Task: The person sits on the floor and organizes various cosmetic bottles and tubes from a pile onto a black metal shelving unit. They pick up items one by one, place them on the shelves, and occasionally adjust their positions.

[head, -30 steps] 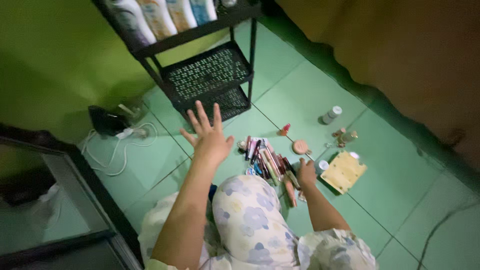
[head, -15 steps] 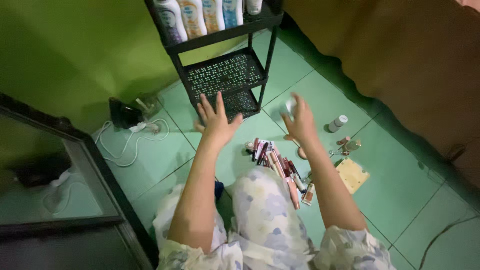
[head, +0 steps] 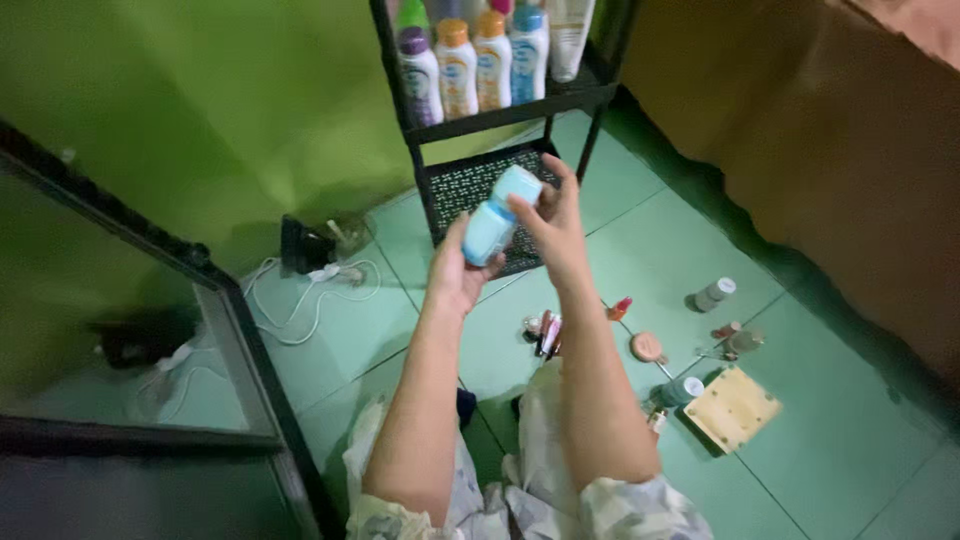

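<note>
Hands meet around a light blue bottle (head: 492, 222) in the head camera's downward view, lifted above a green tiled floor (head: 650, 225). The left hand (head: 455, 270) cups the bottle's lower end from below, palm up, fingers wrapped on it. The right hand (head: 555, 225) grips the upper end, by the cap, with fingers curled over it — both hands are grasping the bottle, which tilts with its cap end up and to the right.

Just behind the hands stands a black metal rack (head: 500, 110). Its upper shelf carries a row of upright lotion bottles (head: 470, 65) with coloured caps; the perforated shelf below them shows bare mesh.

On the floor under the right forearm lies a small cluster of lipsticks and tubes (head: 545, 330), partly hidden by the arm. To their right sit a round compact (head: 648, 346), a small red bottle (head: 620, 308), a grey-capped bottle (head: 714, 294) and a yellowish square palette (head: 735, 408) — all well apart from the hands.

At left, a white cable (head: 300, 305) curls on the floor beside a dark-framed glass panel (head: 130, 340), near the green wall (head: 200, 100)
</note>
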